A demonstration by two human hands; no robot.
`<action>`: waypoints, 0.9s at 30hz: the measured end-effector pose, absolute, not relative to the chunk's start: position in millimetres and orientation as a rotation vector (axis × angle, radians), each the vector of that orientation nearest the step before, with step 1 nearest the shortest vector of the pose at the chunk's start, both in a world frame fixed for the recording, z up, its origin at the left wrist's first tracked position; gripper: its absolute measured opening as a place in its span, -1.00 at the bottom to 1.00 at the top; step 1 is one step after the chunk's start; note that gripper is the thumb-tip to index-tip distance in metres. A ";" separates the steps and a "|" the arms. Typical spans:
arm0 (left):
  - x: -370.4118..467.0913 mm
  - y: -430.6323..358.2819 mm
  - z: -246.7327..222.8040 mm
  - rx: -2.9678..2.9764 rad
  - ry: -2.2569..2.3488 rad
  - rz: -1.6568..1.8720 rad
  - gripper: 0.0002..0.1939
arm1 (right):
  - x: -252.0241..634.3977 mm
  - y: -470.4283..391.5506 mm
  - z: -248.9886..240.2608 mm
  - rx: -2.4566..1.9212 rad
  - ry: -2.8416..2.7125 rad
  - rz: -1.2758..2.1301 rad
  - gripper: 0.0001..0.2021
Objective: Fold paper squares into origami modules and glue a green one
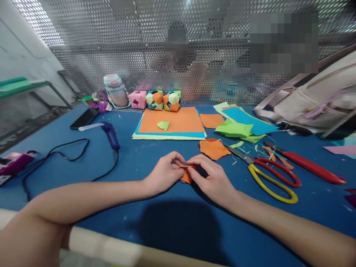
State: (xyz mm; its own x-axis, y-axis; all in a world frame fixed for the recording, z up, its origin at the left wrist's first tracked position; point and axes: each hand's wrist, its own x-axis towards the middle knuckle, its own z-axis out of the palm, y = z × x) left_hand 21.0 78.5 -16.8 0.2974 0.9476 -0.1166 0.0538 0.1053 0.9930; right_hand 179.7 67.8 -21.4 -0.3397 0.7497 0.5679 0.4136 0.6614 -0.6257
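Both hands meet over the blue table, pinching one small folded piece of orange paper [187, 177]. My left hand [166, 173] grips its left side between thumb and fingers. From the right, my right hand [213, 178] presses the other side, thumb toward me. The fingers cover much of the paper, so its full shape is hidden. Just beyond my right hand lies a flat orange paper cutout [214, 148] with several corners. Scissors [251, 161] with one red and one yellow handle rest to its right. A small green paper piece [163, 125] sits on the stacked sheets.
A stack of coloured sheets [171, 120] lies ahead, with paper balls [155, 101] behind it. A glue gun [110, 135] with its cord, a phone [85, 118] and a bottle [118, 92] are left. Red-handled pliers [311, 167], paper scraps [235, 128] and a bag [311, 94] are right.
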 end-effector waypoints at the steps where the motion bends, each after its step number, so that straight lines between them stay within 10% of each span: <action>1: 21.0 78.4 -16.7 1.288 1.049 0.880 -0.79 | 179.7 67.9 -22.1 -0.873 -1.984 0.443 -0.93; 27: 18.7 67.6 -19.0 1.634 1.068 0.922 -0.72 | 180.9 65.3 -21.4 -0.767 -2.154 -0.089 -0.87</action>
State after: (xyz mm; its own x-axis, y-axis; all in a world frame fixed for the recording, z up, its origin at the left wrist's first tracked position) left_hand 18.7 67.6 -19.0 0.3364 0.9373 0.0911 0.2268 -0.1745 0.9582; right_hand 180.9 65.3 -21.4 -0.4714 0.4938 0.7307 0.5527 0.8111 -0.1916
